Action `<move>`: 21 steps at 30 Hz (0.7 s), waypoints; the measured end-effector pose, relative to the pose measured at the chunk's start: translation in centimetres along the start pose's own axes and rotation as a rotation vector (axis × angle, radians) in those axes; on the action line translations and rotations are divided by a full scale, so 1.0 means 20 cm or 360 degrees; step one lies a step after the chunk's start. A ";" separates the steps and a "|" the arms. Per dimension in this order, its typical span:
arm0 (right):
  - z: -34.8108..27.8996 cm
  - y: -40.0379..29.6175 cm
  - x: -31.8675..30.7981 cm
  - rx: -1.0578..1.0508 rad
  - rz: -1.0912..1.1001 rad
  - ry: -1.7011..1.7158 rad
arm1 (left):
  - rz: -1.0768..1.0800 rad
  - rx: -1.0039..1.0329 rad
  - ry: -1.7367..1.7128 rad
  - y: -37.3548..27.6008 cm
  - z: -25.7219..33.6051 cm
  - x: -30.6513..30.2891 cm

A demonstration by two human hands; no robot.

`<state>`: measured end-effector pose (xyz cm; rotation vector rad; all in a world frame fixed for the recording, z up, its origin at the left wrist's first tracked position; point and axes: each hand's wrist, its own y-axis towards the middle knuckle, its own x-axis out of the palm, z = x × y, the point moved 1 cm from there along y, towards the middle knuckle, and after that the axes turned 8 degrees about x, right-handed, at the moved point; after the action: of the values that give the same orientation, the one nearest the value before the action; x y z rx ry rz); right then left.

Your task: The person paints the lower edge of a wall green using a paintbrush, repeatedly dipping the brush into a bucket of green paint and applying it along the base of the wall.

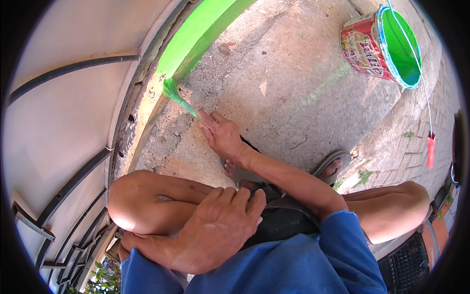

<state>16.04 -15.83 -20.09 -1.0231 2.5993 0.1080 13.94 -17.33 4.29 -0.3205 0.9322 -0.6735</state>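
Note:
My right hand (224,135) grips a green-stained paintbrush (187,104) by its handle. Its paint-soaked bristles (170,87) touch the low concrete curb (141,110) at the wall's foot, right where wet-looking bright green paint (187,40) gives way to pale, worn surface. Loosely curled, my left hand (224,224) lies over my lap beside my bent left knee; its palm is turned away from view and nothing shows in its fingers. A paint bucket (361,47), its inside coated green, stands at the upper right.
The bucket's wire handle hangs down to a red grip (431,150). Left of the curb rise pale panels (69,128) with dark metal bars (73,187). My sandalled feet (332,167) stand on rough concrete (279,88). Paving blocks (400,165) lie at the right, a black grate-like panel (405,262) lower right.

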 end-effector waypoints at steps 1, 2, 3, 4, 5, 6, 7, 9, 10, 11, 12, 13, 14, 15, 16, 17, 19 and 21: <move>0.00 -0.02 0.01 -0.0098 -0.0167 -0.0073 | 0.0105 0.0024 0.0027 0.00 0.00 0.01; 0.01 -0.02 0.01 -0.0198 -0.0222 -0.0134 | 0.0106 0.0016 0.0024 -0.01 0.00 0.02; 0.03 0.00 -0.02 -0.0303 -0.0278 -0.0195 | 0.0111 0.0004 0.0020 -0.01 0.00 0.02; 0.06 0.04 -0.07 -0.0394 -0.0319 -0.0276 | 0.0114 0.0020 0.0018 -0.01 0.00 0.01; 0.10 0.11 -0.13 -0.0339 -0.0205 -0.0319 | 0.0092 0.0046 0.0036 0.00 -0.01 0.01; 0.11 0.20 -0.20 -0.0291 -0.0092 -0.0349 | 0.0067 0.0058 0.0060 0.01 0.00 -0.01; 0.10 0.27 -0.25 -0.0255 0.0005 -0.0371 | 0.0051 0.0052 0.0080 0.00 0.01 -0.03; 0.11 0.33 -0.36 -0.0274 0.0090 -0.0439 | -0.0112 -0.0037 0.0023 0.00 0.02 -0.06; 0.12 0.34 -0.39 -0.0169 0.0276 -0.0384 | -0.0194 -0.0081 -0.0009 0.00 0.02 -0.06; 0.14 0.34 -0.41 -0.0062 0.0462 -0.0328 | -0.0177 -0.0091 -0.0039 -0.01 0.02 -0.05; 0.16 0.34 -0.43 0.0051 0.0658 -0.0281 | -0.0163 -0.0086 -0.0066 0.00 0.01 -0.04; 0.18 0.35 -0.43 0.0039 0.0763 -0.0258 | -0.0150 -0.0080 -0.0093 0.00 0.01 -0.03; 0.20 0.35 -0.43 0.0026 0.0868 -0.0236 | -0.0166 -0.0063 -0.0077 0.01 0.01 -0.03; 0.20 0.35 -0.41 0.0017 0.0977 -0.0193 | -0.0193 -0.0061 -0.0050 0.01 0.02 -0.05; 0.17 0.32 -0.36 0.0128 0.0797 -0.0099 | -0.0211 -0.0049 -0.0033 0.02 0.03 -0.04; 0.12 0.26 -0.27 0.0236 0.0617 -0.0004 | -0.0219 -0.0054 -0.0034 0.02 0.03 -0.04; 0.06 0.11 -0.10 0.0138 0.0155 -0.0164 | -0.0238 -0.0043 -0.0027 0.04 0.03 -0.05; 0.03 -0.01 -0.02 -0.0167 -0.0244 -0.0252 | -0.0224 -0.0070 -0.0028 0.04 0.03 -0.04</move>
<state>16.61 -15.48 -20.44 -1.1956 2.3858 0.2784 14.30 -16.23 4.73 -0.4336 0.9142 -0.7786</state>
